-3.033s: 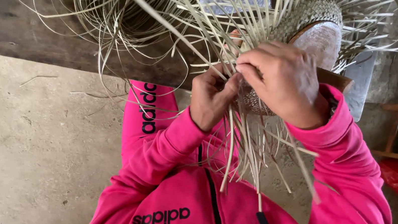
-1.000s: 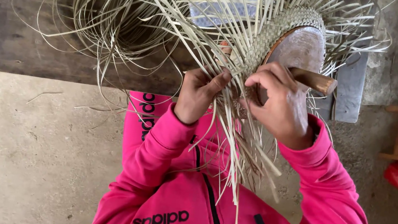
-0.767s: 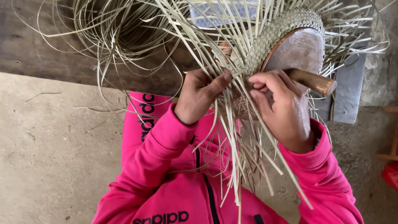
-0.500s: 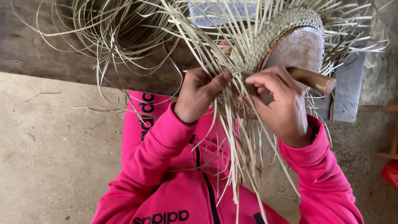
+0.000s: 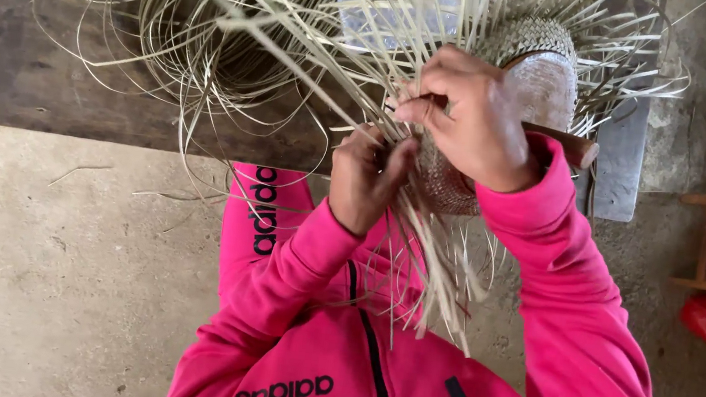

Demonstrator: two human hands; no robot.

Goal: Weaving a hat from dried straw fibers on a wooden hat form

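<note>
Half-woven pale straw hat (image 5: 463, 181) sits on a rounded wooden block (image 5: 546, 88) over the lap. Left hand (image 5: 364, 177) pinches loose pale straw strands (image 5: 441, 281) at the weave edge; right hand (image 5: 479, 124) grips one strand, raised. Advisable: keep tension even, strands flat

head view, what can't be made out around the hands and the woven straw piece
- Left hand fingertips: buried among the pale loose straw strips, so the grip is unclear.
- Woven straw piece: its near side is hidden behind the right hand.
- Brown wooden form: its base is covered by the pink sleeve.
- Straw strips: cut off by the top edge.
</note>
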